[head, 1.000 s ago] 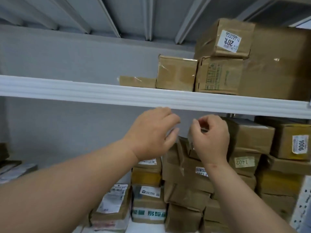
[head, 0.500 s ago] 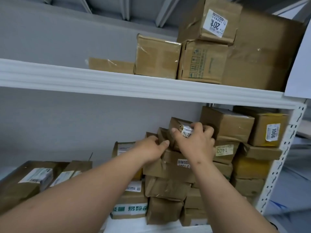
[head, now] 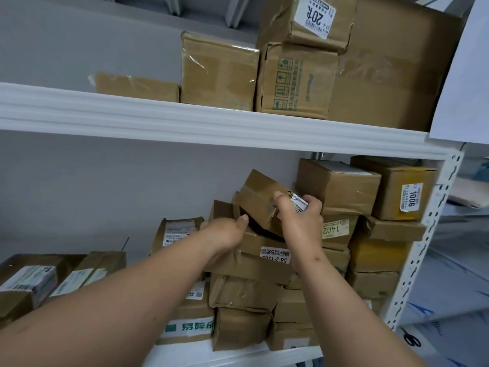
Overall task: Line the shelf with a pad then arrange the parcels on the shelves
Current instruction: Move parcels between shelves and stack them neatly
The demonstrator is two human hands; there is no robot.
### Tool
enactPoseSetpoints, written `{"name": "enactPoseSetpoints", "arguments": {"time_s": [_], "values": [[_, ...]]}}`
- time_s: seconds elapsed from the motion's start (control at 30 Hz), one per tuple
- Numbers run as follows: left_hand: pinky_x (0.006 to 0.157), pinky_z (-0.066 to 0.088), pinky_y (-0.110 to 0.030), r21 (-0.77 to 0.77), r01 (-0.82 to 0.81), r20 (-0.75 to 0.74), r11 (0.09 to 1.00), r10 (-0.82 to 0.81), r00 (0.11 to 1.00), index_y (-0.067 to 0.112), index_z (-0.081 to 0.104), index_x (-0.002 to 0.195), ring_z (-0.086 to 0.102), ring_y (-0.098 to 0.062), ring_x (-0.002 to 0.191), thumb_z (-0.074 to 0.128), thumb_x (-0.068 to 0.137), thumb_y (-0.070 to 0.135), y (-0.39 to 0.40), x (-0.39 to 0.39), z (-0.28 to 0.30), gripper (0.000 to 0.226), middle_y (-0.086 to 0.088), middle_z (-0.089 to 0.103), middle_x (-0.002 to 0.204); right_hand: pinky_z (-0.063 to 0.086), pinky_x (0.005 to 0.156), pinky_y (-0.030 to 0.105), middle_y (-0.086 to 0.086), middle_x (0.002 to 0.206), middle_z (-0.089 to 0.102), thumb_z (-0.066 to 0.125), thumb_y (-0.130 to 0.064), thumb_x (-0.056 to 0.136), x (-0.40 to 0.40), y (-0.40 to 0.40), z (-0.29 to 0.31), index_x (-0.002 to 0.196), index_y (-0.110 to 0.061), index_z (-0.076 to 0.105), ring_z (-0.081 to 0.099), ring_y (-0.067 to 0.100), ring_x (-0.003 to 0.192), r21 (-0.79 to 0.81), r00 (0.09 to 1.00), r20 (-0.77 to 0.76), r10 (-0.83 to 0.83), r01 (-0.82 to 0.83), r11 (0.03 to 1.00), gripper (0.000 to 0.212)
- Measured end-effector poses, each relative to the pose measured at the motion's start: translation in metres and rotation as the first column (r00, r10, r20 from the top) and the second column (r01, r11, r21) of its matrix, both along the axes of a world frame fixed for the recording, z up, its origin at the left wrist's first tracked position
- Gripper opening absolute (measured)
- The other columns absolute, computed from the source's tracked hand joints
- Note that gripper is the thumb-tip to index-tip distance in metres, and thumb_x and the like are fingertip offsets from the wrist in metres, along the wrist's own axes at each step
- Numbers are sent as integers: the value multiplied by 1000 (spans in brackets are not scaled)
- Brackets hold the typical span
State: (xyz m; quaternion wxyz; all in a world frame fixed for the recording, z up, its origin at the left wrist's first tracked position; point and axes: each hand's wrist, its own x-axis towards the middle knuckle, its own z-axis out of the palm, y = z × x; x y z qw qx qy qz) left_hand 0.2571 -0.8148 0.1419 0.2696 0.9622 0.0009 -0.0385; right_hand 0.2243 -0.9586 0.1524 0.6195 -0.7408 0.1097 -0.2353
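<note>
White metal shelving [head: 211,128] stands against a pale grey wall, with a perforated white upright [head: 434,231] at its right end. On the upper shelf a flat brown taped parcel [head: 137,86] lies at the left, just beside a taller brown cardboard box [head: 219,75]; next comes a brown box printed with green handling symbols [head: 299,80], which carries a crumpled box with a white barcode label [head: 304,19], and a large brown carton [head: 391,70] fills the right end. On the lower shelf a heap of brown paper-wrapped parcels and cardboard boxes is stacked toward the right, among them a box with a label reading 1006 [head: 397,192] and one with a yellowish label reading 1402 [head: 336,229]. At the top of the heap a small brown taped parcel [head: 259,200] sits tilted, its left end raised. The right hand [head: 301,221] grips this parcel at its right end, fingers curled over a white printed label [head: 299,203]. The left hand [head: 225,234] reaches in beside it, thumb up against the parcel's lower left corner, its fingers hidden behind a larger wrapped parcel with a label reading 58-3 [head: 254,258], so its grip cannot be told. Two flat brown parcels with pale labels [head: 53,279] lie at the far left of the lower shelf, well apart from the heap.
</note>
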Motion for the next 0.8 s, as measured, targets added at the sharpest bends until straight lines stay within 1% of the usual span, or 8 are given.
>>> {"name": "enactPoseSetpoints", "arguments": {"time_s": [0.13,0.2,0.27,0.37,0.43,0.5,0.63,0.8], "values": [[121,3,-57,26,36,83,999,-38,996,35,44,146,20,-29,150,2,96,67,3,-7,4,73,0,43,154,42,86,40,5,135,42,63,-67,73,4,-5,0,138,-32,32,48,24,111,108,998,14,54,-56,993,80],[121,8,-56,-11,57,140,998,-55,989,37,39,149,29,-27,146,5,94,71,3,-11,11,73,2,47,151,45,93,43,3,134,45,61,-73,61,5,-6,-1,135,-36,33,50,23,114,146,995,49,83,-89,985,87],[116,29,-50,-269,107,181,957,-58,982,35,39,149,46,-24,136,23,91,76,5,-16,19,73,3,52,147,47,99,49,2,134,48,60,-76,56,5,-4,-1,133,-38,34,53,22,114,212,990,93,110,-127,969,89],[85,57,-37,-720,85,133,689,16,991,30,46,141,66,-18,107,56,94,52,8,-33,28,52,1,66,126,50,97,52,2,124,59,64,-71,59,4,-1,-1,130,-35,40,61,22,109,360,975,148,165,-209,909,83],[67,60,-35,-872,12,40,490,48,998,25,43,141,73,-22,93,65,94,31,15,-42,29,53,-6,69,115,53,94,52,5,120,65,65,-65,65,3,-1,-1,124,-33,47,65,25,108,503,957,214,195,-279,818,69],[61,62,-36,-936,-46,-25,349,64,998,15,45,141,74,-28,90,68,91,18,28,-48,25,55,-14,65,119,55,89,51,6,120,68,65,-62,71,1,-2,1,126,-33,53,66,27,108,631,940,260,222,-339,697,63],[55,61,-32,-982,-98,-87,162,74,993,4,56,123,69,-36,100,63,89,4,51,-66,15,34,-23,63,119,54,90,50,6,116,69,57,-53,88,-11,3,7,125,-30,56,65,26,107,676,901,333,279,-434,595,44],[61,63,-35,-986,-149,-141,81,93,986,1,56,119,71,-35,95,58,92,7,80,-88,1,27,-24,66,115,50,92,60,10,123,65,57,-57,86,-32,19,8,127,-28,57,62,33,112,747,882,340,326,-464,476,50]]}}
